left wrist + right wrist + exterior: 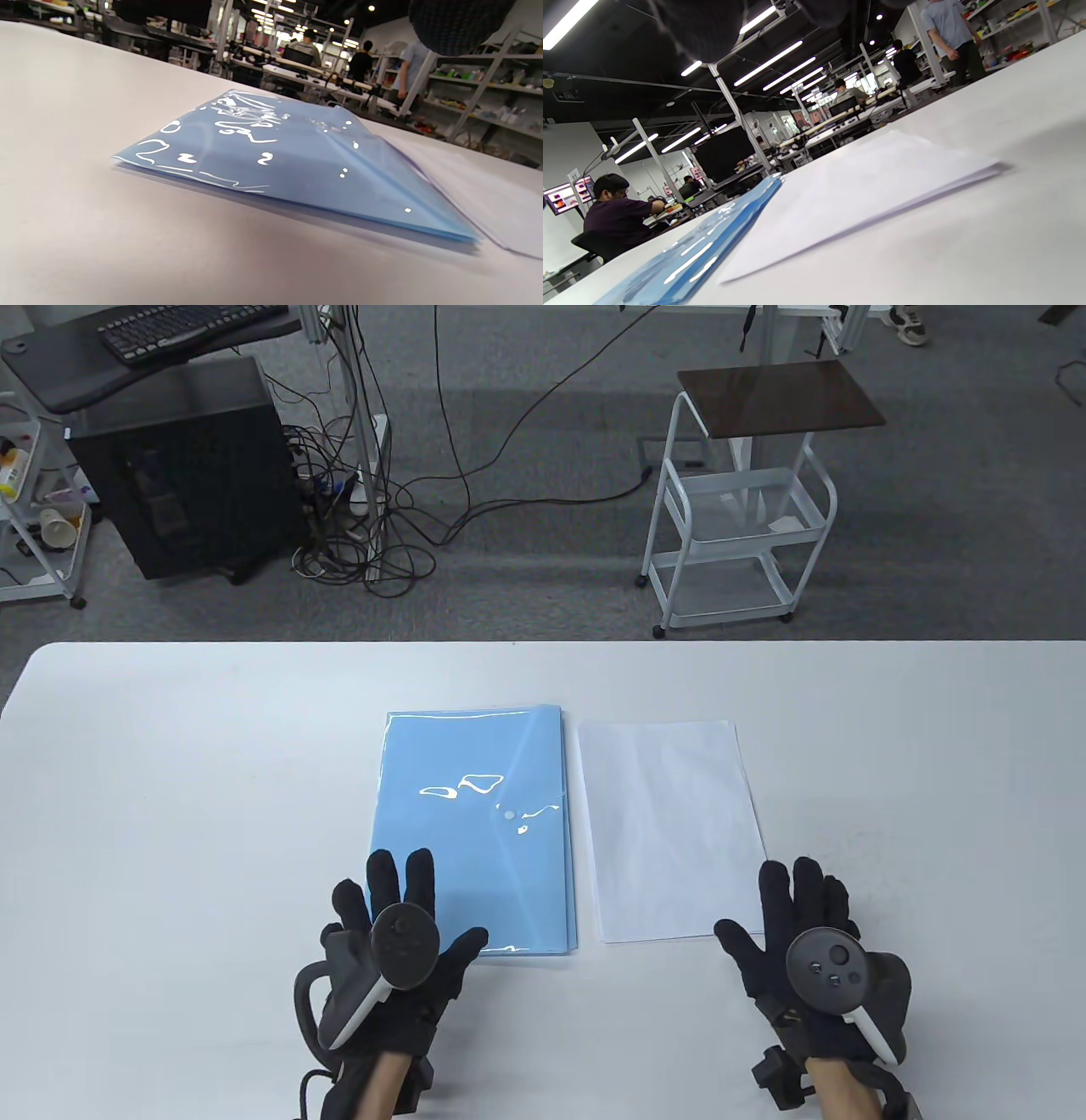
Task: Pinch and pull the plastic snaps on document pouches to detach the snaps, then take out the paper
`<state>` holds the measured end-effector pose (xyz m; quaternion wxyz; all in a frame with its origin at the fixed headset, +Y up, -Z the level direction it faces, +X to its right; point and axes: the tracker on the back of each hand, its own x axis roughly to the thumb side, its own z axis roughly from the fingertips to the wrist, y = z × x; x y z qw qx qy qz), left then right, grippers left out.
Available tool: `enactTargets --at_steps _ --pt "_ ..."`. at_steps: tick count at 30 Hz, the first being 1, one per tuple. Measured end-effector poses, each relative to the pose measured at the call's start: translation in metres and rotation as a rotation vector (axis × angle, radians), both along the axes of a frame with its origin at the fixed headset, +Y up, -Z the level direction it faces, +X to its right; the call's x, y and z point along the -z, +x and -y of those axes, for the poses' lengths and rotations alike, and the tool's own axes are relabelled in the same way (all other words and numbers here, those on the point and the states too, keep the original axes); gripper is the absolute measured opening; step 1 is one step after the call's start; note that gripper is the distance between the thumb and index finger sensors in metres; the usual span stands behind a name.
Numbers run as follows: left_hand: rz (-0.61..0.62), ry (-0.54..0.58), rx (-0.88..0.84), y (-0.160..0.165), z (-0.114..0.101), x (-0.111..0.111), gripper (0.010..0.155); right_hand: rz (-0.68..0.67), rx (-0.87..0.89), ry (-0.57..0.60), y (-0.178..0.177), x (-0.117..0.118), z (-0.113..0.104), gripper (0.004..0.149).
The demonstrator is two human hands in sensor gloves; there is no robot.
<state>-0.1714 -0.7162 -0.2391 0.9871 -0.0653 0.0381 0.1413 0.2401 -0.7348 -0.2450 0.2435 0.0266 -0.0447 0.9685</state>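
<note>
A stack of blue plastic document pouches lies on the white table, its white snap facing up near the right edge. A pile of white paper lies just right of it. My left hand rests flat over the pouches' near left corner, fingers straight and thumb spread. At the paper's near right corner lies my right hand, also flat with straight fingers, holding nothing.
Beyond the table's far edge stand a white wire trolley, a black computer tower and loose cables on the floor. Bare tabletop stretches to both sides of the pouches and paper.
</note>
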Motion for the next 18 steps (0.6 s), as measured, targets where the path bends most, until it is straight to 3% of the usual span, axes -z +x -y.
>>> enactTargets --at_steps 18 --pt "-0.061 -0.015 0.065 -0.008 0.015 -0.007 0.094 0.037 -0.167 -0.043 -0.008 0.001 0.017 0.087"
